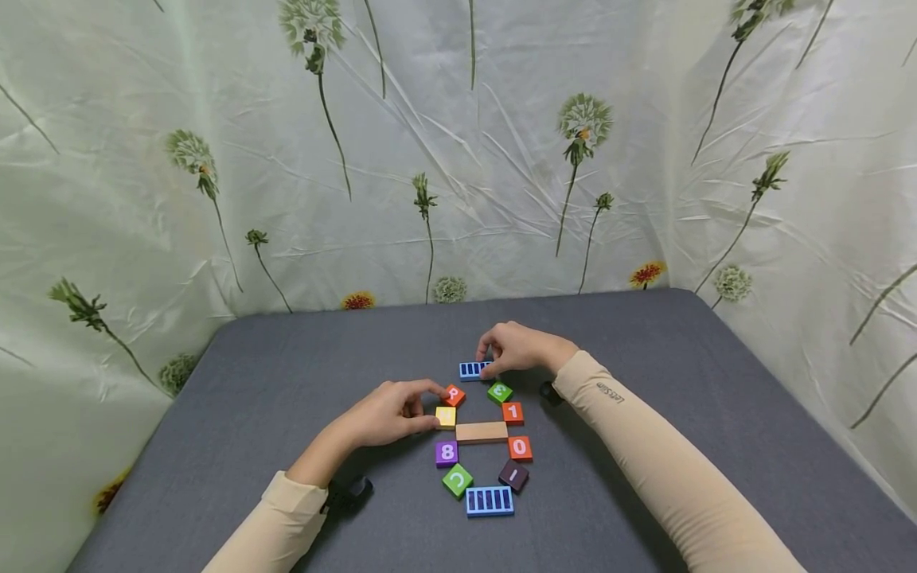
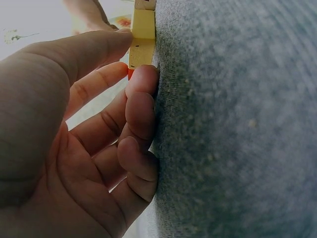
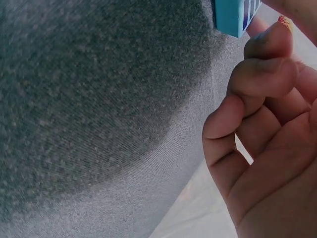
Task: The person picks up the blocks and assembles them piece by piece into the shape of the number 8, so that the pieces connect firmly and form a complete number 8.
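Observation:
Beside the left of a ring of small blocks, my left hand (image 1: 392,412) touches two of them. Its thumb tip meets a yellow block (image 1: 446,418), and its index fingertip lies at the corner of an orange block (image 1: 454,395). The remaining fingers bend loosely underneath, as the left wrist view shows. At the far end of the ring, my right hand (image 1: 521,348) pinches the right end of a blue striped block (image 1: 470,371) between thumb and fingers. That block's blue end (image 3: 230,17) shows at the top of the right wrist view.
A plain wooden block (image 1: 481,433) bridges the ring's middle. Around it lie green (image 1: 500,392), orange (image 1: 513,413), orange (image 1: 520,448), dark (image 1: 513,475), green (image 1: 457,481) and purple (image 1: 446,454) blocks. A second blue striped block (image 1: 490,501) lies nearest me on the grey tabletop (image 1: 286,382).

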{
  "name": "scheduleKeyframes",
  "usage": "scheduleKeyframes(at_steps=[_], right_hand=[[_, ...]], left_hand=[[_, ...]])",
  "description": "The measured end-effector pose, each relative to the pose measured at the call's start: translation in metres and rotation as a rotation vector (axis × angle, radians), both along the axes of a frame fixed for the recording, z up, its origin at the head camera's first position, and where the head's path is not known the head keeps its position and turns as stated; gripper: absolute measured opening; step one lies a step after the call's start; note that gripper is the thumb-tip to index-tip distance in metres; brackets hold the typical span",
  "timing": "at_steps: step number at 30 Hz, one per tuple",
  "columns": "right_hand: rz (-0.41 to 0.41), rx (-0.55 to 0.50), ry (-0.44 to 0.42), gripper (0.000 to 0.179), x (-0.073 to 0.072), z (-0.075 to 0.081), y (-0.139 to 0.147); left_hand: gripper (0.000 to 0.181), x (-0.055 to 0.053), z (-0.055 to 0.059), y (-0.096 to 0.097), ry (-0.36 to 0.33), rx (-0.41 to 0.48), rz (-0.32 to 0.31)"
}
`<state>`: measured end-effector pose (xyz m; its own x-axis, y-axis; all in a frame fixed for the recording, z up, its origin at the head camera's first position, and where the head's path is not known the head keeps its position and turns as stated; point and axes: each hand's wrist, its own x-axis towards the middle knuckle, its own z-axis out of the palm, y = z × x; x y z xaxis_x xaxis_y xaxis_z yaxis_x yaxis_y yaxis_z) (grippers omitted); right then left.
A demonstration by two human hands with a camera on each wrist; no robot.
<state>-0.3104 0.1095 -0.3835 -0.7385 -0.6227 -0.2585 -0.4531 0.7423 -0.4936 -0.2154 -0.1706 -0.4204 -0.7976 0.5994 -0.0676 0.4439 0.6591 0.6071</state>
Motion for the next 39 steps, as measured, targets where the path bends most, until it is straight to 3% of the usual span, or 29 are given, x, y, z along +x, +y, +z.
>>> scheduleKeyframes(at_steps=[22, 39], right_hand=[[0.053, -0.056, -0.02, 0.016, 0.009, -0.003, 0.0], [0.058, -0.057, -0.034, 0.015, 0.012, -0.003, 0.0]], left_hand=[[0.038, 0.0, -0.001, -0.004, -0.016, 0.048, -0.038], [0.04, 0.0, 0.0, -0.003, -0.006, 0.041, -0.027]])
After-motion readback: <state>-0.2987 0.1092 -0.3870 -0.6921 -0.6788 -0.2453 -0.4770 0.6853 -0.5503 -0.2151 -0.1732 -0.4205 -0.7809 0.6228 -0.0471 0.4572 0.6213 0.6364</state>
